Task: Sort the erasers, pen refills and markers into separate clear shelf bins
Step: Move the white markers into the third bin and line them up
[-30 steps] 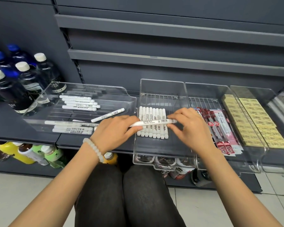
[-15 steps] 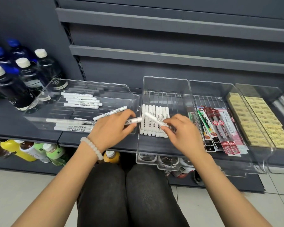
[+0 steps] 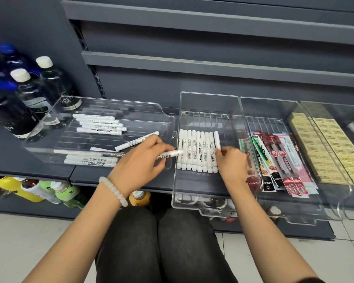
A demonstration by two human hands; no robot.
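A row of white markers point(image 3: 196, 152) lies side by side in the middle clear bin point(image 3: 208, 95). My right hand point(image 3: 232, 163) pinches the rightmost marker point(image 3: 216, 139) of that row, which lies flat against its neighbour. My left hand point(image 3: 141, 162) grips another white marker point(image 3: 171, 154) over the gap between the middle bin and the left clear bin point(image 3: 119, 104), its tip pointing right. More loose markers point(image 3: 100, 124) lie in the left bin. Pen refill packs point(image 3: 278, 162) fill the third bin, and yellow erasers point(image 3: 325, 152) fill the right bins.
Dark bottles with white and blue caps point(image 3: 23, 94) stand left of the bins on the grey shelf point(image 3: 86, 176). Coloured bottles point(image 3: 33, 188) sit on the shelf below. Bare grey shelves point(image 3: 213, 64) run above. My knees point(image 3: 161, 242) are right under the bins.
My right hand turned its marker from slanted to straight and set it at the right end of the row. My left hand stayed put with its marker. The camera moved closer.
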